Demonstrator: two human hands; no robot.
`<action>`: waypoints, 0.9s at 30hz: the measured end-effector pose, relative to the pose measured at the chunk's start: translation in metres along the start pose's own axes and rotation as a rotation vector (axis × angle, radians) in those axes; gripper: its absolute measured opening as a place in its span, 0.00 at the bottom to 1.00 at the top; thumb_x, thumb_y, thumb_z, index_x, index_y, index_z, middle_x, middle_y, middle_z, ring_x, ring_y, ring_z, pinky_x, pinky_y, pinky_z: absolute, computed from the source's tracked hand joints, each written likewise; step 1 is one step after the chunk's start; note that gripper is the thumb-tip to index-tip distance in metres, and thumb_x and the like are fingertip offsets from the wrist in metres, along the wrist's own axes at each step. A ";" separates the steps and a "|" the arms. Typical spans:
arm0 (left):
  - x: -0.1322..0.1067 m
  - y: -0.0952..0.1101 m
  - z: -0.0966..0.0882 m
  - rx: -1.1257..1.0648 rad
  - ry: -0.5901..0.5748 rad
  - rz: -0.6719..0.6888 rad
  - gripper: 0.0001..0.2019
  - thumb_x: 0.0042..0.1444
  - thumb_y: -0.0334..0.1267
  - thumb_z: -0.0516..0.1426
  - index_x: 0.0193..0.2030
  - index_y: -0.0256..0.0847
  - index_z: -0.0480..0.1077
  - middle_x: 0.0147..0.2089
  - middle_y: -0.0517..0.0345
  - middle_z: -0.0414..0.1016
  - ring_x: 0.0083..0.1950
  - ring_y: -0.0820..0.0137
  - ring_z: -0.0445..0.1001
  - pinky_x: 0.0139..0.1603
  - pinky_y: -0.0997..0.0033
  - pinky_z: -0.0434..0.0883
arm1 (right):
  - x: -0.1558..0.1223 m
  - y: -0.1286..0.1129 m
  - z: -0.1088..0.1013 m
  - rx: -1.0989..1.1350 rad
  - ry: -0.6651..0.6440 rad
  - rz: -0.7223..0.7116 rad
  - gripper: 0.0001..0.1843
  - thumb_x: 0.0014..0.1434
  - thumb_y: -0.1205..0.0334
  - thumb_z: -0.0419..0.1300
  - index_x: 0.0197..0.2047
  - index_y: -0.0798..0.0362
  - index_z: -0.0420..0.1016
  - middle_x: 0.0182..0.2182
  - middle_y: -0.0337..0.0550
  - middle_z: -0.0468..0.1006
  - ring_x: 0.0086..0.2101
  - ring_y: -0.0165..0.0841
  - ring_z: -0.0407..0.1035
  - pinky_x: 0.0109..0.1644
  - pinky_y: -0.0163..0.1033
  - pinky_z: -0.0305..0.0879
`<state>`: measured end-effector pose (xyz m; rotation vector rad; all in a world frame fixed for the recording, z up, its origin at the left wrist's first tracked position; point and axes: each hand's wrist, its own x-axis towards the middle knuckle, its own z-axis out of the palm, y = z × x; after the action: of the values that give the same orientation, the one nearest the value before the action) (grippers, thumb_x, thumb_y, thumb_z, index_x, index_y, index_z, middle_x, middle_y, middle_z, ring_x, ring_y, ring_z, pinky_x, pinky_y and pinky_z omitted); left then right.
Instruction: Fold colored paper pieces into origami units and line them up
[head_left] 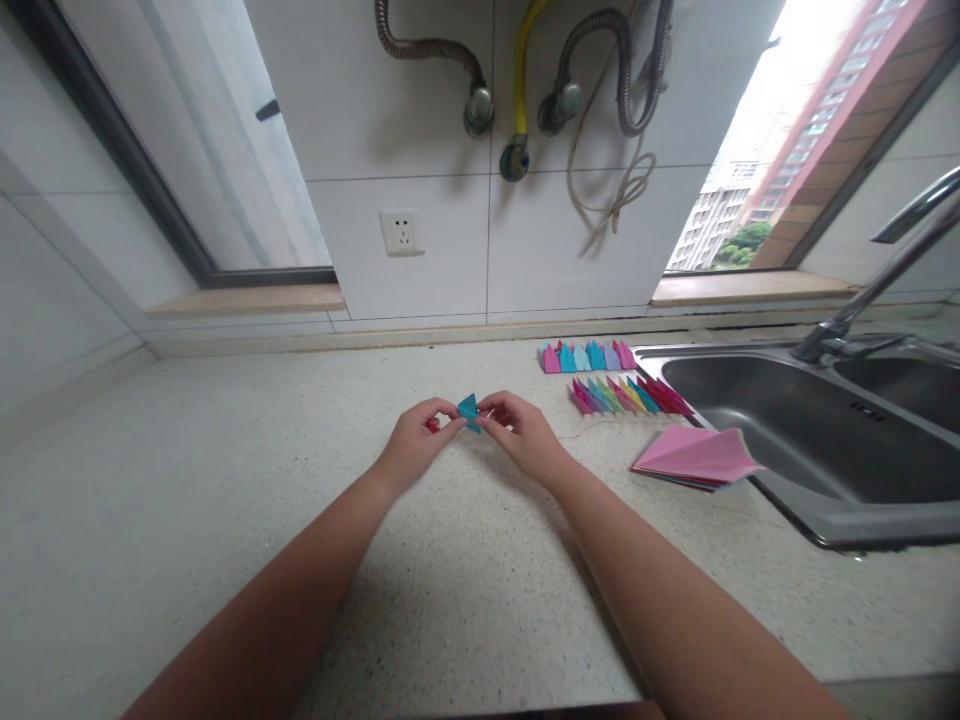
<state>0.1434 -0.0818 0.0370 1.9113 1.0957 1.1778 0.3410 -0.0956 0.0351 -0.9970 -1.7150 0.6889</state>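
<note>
Between my two hands, just above the countertop, is a small folded piece of blue paper [469,408] with pointed corners. My left hand [421,440] pinches its left side between thumb and fingers. On the other side, my right hand [525,430] grips the right edge the same way. A small red spot shows at the curled fingers of the left hand; what it is I cannot make out. To the right of my hands lie a back row of folded paper pieces [589,358] and a front row of folded paper pieces [630,396], in several colours.
A stack of coloured paper sheets [697,455], pink on top, lies by the rim of a steel sink [802,520] at the right. A faucet [862,300] leans over it. The speckled countertop [225,480] meets a tiled wall with a socket [401,232] and pipes above.
</note>
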 end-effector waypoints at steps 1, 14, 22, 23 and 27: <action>0.000 0.001 0.000 0.030 0.000 0.034 0.10 0.55 0.45 0.61 0.37 0.41 0.76 0.38 0.55 0.77 0.34 0.71 0.70 0.35 0.73 0.65 | 0.001 0.002 0.001 0.026 0.004 0.020 0.11 0.58 0.54 0.62 0.41 0.50 0.74 0.35 0.44 0.78 0.33 0.32 0.71 0.39 0.40 0.67; -0.005 0.008 0.004 -0.013 0.014 0.066 0.13 0.61 0.45 0.56 0.42 0.42 0.78 0.39 0.53 0.79 0.38 0.68 0.74 0.39 0.70 0.68 | 0.006 0.014 0.007 0.609 -0.058 0.315 0.14 0.52 0.51 0.66 0.32 0.53 0.72 0.26 0.37 0.72 0.29 0.28 0.66 0.38 0.38 0.66; -0.003 0.005 0.007 -0.113 -0.018 0.014 0.12 0.56 0.46 0.61 0.40 0.41 0.77 0.38 0.54 0.80 0.39 0.67 0.75 0.42 0.69 0.69 | 0.002 0.006 0.009 0.742 -0.145 0.372 0.15 0.51 0.52 0.69 0.31 0.55 0.73 0.25 0.36 0.71 0.27 0.27 0.65 0.35 0.35 0.62; -0.003 0.005 0.007 -0.119 -0.026 0.022 0.12 0.56 0.45 0.61 0.40 0.40 0.77 0.39 0.54 0.79 0.40 0.67 0.75 0.43 0.68 0.69 | 0.002 0.006 0.009 0.756 -0.158 0.373 0.15 0.51 0.52 0.69 0.31 0.55 0.74 0.25 0.37 0.71 0.27 0.27 0.65 0.36 0.35 0.62; -0.003 0.006 0.007 -0.112 -0.039 0.028 0.11 0.57 0.45 0.60 0.40 0.41 0.77 0.39 0.55 0.79 0.40 0.68 0.74 0.42 0.69 0.68 | 0.002 0.008 0.010 0.780 -0.182 0.384 0.15 0.52 0.52 0.68 0.33 0.56 0.73 0.26 0.37 0.70 0.28 0.27 0.64 0.36 0.35 0.62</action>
<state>0.1507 -0.0877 0.0382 1.8612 0.9655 1.1873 0.3342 -0.0899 0.0261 -0.7067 -1.2139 1.5865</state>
